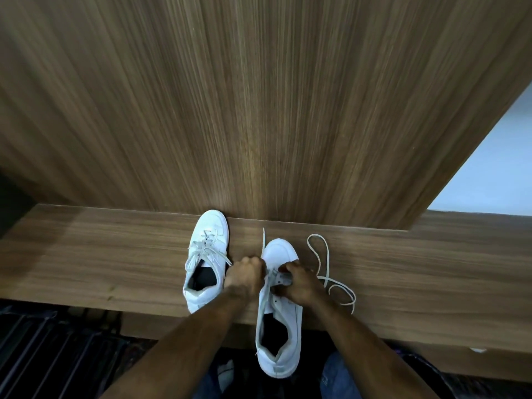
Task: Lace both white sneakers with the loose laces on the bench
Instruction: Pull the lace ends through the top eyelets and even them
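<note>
Two white sneakers stand toe-away on the wooden bench [115, 254]. The left sneaker [205, 260] carries a lace through its eyelets, its ends lying loose. The right sneaker [279, 318] hangs its heel over the bench's front edge. My left hand [247, 276] is curled at that shoe's left side and grips one end of its white lace [331, 272], whose tip pokes up past my fist. My right hand [299, 283] pinches the lace at the eyelets on the shoe's right side. The lace's other part trails in loops on the bench to the right.
A wood-grain wall panel [259, 110] rises straight behind the bench. A pale wall [495, 168] shows at the right. Below the bench edge are a dark ribbed floor mat [57, 355] and my jeans [339, 375].
</note>
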The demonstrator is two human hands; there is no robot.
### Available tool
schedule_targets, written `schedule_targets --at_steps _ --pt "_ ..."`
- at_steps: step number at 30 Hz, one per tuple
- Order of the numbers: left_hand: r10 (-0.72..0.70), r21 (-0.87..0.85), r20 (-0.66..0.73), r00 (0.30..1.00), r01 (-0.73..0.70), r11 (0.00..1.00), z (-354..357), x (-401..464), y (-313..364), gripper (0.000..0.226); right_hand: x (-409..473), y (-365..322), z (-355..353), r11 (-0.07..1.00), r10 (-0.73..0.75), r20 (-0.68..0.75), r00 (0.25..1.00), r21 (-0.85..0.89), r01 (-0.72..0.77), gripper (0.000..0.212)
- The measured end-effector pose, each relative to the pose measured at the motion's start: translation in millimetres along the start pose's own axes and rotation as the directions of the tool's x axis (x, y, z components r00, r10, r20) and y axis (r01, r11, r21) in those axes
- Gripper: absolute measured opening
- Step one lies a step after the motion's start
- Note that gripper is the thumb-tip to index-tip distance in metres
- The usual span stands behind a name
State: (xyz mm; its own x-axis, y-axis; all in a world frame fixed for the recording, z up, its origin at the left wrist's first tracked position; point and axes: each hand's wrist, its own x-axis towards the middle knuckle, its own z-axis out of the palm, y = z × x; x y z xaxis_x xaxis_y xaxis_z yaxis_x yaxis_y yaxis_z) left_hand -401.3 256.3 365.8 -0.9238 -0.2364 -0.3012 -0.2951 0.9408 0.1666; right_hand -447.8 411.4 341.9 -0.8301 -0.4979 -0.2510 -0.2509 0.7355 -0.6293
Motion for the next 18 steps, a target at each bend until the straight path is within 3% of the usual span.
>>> schedule_targets --at_steps 2,4,5,7,9,11,15,17,18 --pt "-0.018 -0.023 -0.017 1.000 0.018 1.000 -7.8 -2.4 3.4 0.034 1.0 1.3 1.1 1.000 0.005 0.006 1.000 0.007 -0.005 0.065" --pt "-0.066 -0.292 -0.033 0.997 0.054 0.955 -13.6 0.5 3.9 0.024 -0.1 1.3 0.1 1.000 0.007 0.006 1.000 0.016 -0.007 0.065" --pt "-0.110 -0.486 -0.016 0.994 0.088 0.870 -15.7 3.8 0.7 0.018 0.6 0.2 -0.3 1.000 0.010 0.011 1.000 0.021 -0.010 0.065" --pt "-0.188 -0.812 0.056 0.980 0.155 0.562 -24.7 8.6 -3.2 0.022 1.3 0.1 -0.7 0.999 0.017 0.018 1.000 0.037 -0.018 0.066" --pt "-0.245 -0.959 0.078 0.966 0.140 0.246 -48.6 9.9 -0.7 0.024 2.1 0.8 -1.1 0.999 0.023 0.018 1.000 0.023 -0.023 0.065" --pt "-0.276 -0.997 0.045 0.960 0.060 0.046 -84.7 11.7 1.8 0.020 3.2 2.2 -0.4 1.000 0.020 0.026 0.999 -0.009 -0.020 0.064" --pt "-0.302 -0.956 -0.058 0.952 -0.140 -0.257 -152.8 22.4 -7.5 0.015 3.1 2.7 0.4 1.000 0.022 0.050 0.999 -0.003 -0.022 0.064" --pt "-0.335 -0.942 -0.074 0.939 -0.177 -0.286 -165.8 25.4 -9.5 0.015 3.0 3.8 1.9 1.000 0.023 0.039 0.999 0.015 -0.024 0.066" --pt "-0.351 -0.954 -0.079 0.933 -0.173 -0.244 -163.8 27.0 -9.6 0.015 3.2 4.4 2.3 0.999 0.026 0.037 0.999 0.019 -0.027 0.066"
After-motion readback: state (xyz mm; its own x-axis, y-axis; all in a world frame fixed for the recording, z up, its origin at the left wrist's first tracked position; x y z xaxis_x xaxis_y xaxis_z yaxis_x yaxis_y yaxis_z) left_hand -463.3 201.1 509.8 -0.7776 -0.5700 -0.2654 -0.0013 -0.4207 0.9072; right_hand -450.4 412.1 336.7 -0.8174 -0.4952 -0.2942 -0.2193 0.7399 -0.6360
